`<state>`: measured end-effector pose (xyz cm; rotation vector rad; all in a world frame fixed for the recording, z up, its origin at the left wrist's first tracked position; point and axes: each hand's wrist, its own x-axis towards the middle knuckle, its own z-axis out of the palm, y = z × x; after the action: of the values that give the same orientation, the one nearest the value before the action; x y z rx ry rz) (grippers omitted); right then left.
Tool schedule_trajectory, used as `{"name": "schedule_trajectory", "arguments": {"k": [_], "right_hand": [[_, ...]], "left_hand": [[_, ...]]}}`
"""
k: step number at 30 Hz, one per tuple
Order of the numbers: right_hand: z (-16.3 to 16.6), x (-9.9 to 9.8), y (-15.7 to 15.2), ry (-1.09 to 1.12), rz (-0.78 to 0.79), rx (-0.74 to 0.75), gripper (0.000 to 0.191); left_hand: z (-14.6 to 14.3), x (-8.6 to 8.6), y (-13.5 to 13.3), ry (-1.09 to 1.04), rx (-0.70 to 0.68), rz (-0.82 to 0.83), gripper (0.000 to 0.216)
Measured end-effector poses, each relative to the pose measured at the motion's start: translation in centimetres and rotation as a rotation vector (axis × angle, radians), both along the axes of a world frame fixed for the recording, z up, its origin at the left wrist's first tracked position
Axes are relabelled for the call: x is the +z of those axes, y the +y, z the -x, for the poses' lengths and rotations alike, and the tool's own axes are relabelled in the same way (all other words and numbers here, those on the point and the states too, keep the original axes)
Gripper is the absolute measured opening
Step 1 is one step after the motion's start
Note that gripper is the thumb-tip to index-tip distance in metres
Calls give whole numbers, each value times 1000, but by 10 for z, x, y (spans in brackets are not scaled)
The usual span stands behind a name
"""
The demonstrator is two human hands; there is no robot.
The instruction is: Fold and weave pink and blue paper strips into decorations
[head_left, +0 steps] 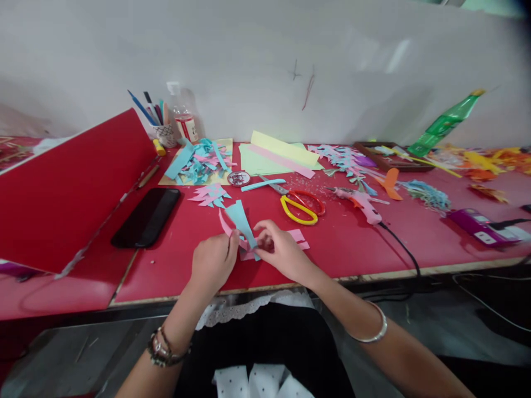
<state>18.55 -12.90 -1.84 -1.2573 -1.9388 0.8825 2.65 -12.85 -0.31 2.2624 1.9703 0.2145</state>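
My left hand (214, 260) is closed, thumb and finger pinching a pink paper strip (224, 223) whose end curls up away from me. To its right, my right hand (284, 250) is closed in a pinch at the lower part of a light blue paper strip (240, 216), which fans out wider at its far end. Beneath the fingers lie more pink paper pieces (299, 239), partly covered by my right hand. Scissors (299, 210) with one yellow and one red handle rest just beyond. A small stack of cut pink and blue paper (209, 195) sits past my left hand.
A phone (146, 218) and a standing red board (78, 190) are at left. Farther back are a pile of paper scraps (203, 160), flat paper sheets (276, 157) and a pen cup (165, 134). A pink glue gun (359, 203) with a black cord lies right; a green bottle (446, 126) leans behind.
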Motion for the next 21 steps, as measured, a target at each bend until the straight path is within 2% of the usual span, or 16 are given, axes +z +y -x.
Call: {"name": "schedule_trajectory", "arguments": {"k": [3, 7, 14, 21], "right_hand": [[0, -1, -1, -58, -88, -24, 25], [-6, 5, -4, -156, -187, 116, 9], [-18, 14, -3, -357, -238, 294, 20], [-16, 16, 3, -393, -217, 317, 16]], "left_hand": [[1, 0, -1, -60, -42, 4, 53], [3, 0, -1, -97, -61, 1, 50], [1, 1, -1, -65, -59, -15, 47], [1, 0, -1, -49, -70, -33, 48]]}}
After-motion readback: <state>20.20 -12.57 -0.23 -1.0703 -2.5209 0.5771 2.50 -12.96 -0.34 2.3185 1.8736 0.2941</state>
